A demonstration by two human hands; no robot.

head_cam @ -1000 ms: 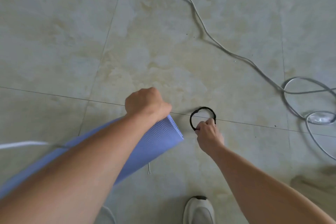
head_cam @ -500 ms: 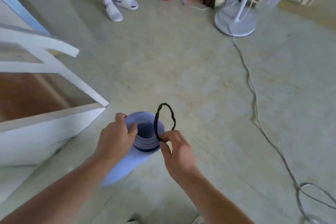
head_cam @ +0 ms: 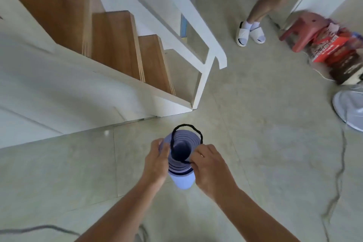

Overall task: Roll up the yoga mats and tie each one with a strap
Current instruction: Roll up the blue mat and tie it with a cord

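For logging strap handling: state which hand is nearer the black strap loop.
Right. The right hand pinches the black strap at its near edge; the left hand grips the rolled mat on its left side, just beside the loop.

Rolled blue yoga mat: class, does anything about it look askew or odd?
The rolled blue yoga mat looks uneven at its open end: coils step inward, not flush. The black loop strap sits across that end.

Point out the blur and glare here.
Head view: motion blur smears the red plastic stool and red printed box; the rolled lilac yoga mat and black strap loop are sharper; a small glare spot marks the glossy floor tile.
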